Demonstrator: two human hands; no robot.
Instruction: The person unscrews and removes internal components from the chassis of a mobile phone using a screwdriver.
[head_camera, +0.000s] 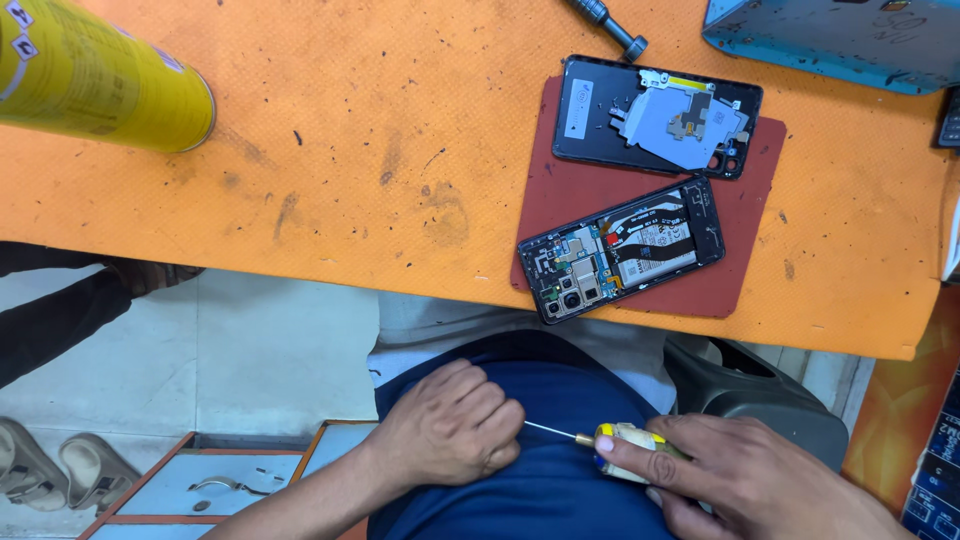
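Now the right hand (745, 475) gripped the screwdriver (615, 443) in the lap, its tip running into the left hand (450, 425), a closed fist; contents unclear. Above both lay the opened phone (620, 250).

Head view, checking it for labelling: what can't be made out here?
- Screwdriver tip: hidden inside the closed left hand.
- Its handle end: covered by the right hand.
- Yellow can: cut off by the left and top edges.
- Opened phone screws: too small to tell.
- Blue case: cut off by the top edge.
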